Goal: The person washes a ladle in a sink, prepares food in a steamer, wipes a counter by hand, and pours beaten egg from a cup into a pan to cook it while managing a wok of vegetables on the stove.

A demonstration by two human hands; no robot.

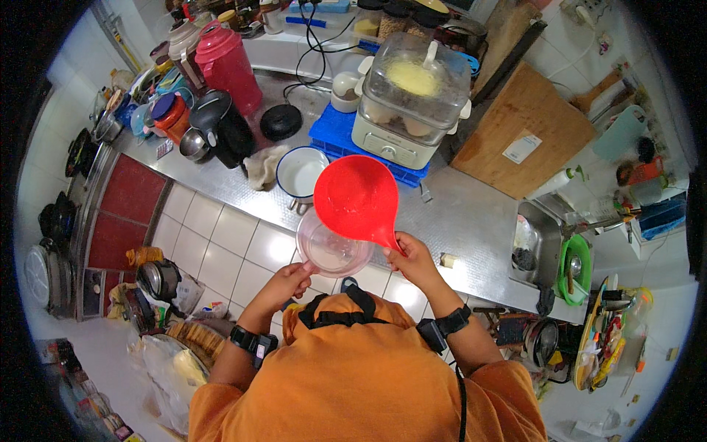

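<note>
My right hand (411,257) grips the handle of a red plastic water ladle (356,193), whose wide bowl faces up toward me. Between finger and thumb, my left hand (284,287) pinches the rim of a clear plastic bowl (334,251). The ladle overlaps the far part of this bowl, hiding some of it; whether the two touch I cannot tell. Just beyond them, a white enamel pot with a blue rim (302,171) stands at the counter's front edge. What the ladle and clear bowl contain is hard to make out, though the clear bowl shows wet-looking glints.
A lidded electric steamer (397,132) with food inside stands on a blue plastic crate (337,130). To its left are a black kettle (221,124), a red thermos (226,66) and a beige cloth (266,166). Rightward are a wooden cutting board (525,132) and a steel sink (536,221).
</note>
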